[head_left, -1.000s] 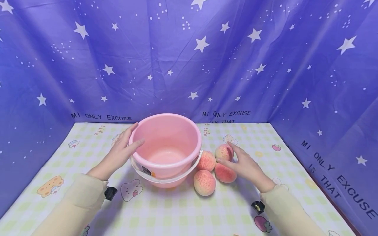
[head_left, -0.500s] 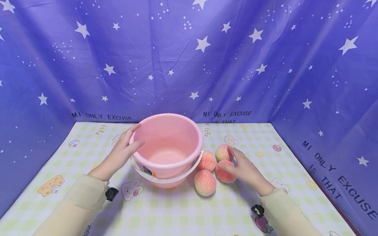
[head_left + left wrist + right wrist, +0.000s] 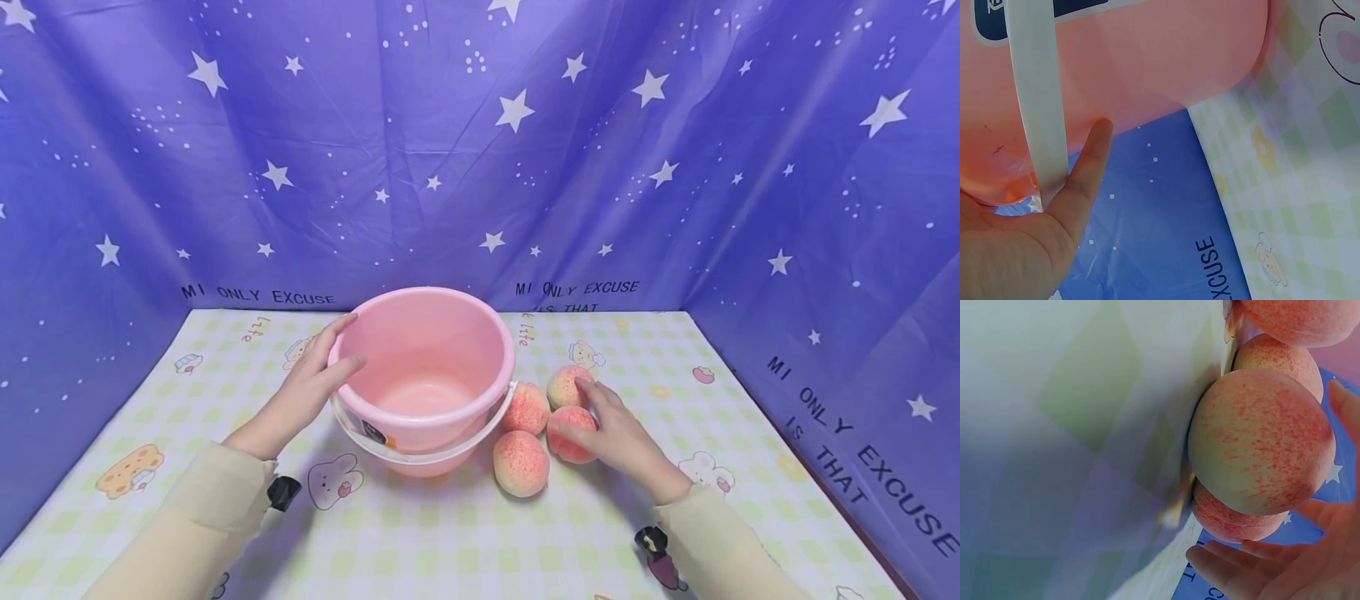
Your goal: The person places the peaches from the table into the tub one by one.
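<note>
A round, pink plastic bucket [image 3: 423, 417] stands upright at the centre of the head view, its white handle [image 3: 442, 457] hanging down across the front. The left hand [image 3: 309, 379] rests on the bucket's left side at the rim, fingers fairly straight, thumb spread apart from them.

Right of the bucket lie four round, red-and-cream speckled peaches: a front peach [image 3: 521, 464], a left peach [image 3: 527, 408] just beside the handle, a rear peach [image 3: 567, 386] and a right peach [image 3: 566, 415]. The right hand [image 3: 618, 427] is spread wide beside the last two; whether it touches them I cannot tell.

All stand on a green-and-white checked counter [image 3: 420, 542] before a blue-violet, star-printed curtain [image 3: 450, 125].
</note>
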The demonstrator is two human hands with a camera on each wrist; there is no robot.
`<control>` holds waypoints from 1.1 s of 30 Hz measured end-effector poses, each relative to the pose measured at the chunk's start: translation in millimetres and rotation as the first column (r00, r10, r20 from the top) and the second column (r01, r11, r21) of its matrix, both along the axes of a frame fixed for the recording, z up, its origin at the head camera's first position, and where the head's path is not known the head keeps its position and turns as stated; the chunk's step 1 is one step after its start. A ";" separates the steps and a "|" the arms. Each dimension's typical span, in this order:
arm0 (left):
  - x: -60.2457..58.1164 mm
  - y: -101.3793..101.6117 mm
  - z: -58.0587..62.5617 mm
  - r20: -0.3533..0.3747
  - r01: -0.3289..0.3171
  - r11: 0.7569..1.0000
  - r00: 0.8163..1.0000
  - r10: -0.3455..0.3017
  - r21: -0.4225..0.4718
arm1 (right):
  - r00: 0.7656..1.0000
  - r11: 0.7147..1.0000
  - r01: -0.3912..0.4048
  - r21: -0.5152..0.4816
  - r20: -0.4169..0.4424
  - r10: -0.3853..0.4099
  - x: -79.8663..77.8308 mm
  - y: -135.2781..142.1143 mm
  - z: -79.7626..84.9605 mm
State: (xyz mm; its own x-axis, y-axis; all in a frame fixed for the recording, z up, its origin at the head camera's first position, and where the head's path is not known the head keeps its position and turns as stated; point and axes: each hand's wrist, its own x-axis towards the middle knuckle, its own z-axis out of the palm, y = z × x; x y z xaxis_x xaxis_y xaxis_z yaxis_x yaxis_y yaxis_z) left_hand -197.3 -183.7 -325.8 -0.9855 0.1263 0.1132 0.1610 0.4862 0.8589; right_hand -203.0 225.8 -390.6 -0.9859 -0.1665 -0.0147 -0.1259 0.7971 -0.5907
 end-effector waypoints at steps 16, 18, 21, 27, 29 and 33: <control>-1.2 0.0 -1.9 0.002 0.000 1.000 1.000 0.000 0.005 | 0.999 0.999 0.030 0.018 0.019 -0.030 4.5 -2.7 -8.6; -1.2 0.0 -1.9 0.004 0.000 1.000 1.000 0.000 0.007 | 0.999 0.999 0.033 0.017 0.027 -0.034 5.3 -2.7 -8.9; -1.5 -0.1 -2.3 0.004 0.000 1.000 1.000 0.000 0.009 | 0.999 0.999 0.041 0.026 0.034 -0.042 6.4 -2.9 -9.6; -1.9 -0.3 -2.8 0.010 0.001 1.000 1.000 -0.001 0.012 | 0.999 0.999 0.033 0.041 0.029 -0.035 8.2 -4.1 -10.3; -1.7 -0.1 -2.6 0.012 0.001 1.000 1.000 -0.001 0.013 | 0.999 0.999 0.029 0.043 0.027 -0.030 8.5 -4.4 -10.0; -1.2 0.3 -1.7 0.009 0.003 1.000 1.000 -0.003 0.019 | 0.999 0.998 0.034 0.048 0.027 -0.035 9.1 -5.0 -9.5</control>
State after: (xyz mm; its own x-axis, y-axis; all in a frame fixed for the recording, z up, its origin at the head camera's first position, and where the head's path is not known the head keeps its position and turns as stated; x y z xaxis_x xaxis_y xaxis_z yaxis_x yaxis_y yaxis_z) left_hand -198.6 -183.5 -327.5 -0.9862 0.1270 0.1066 0.1544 0.4696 0.8693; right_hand -193.9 220.8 -400.1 -0.9901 -0.1310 -0.0497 -0.0817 0.8277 -0.5552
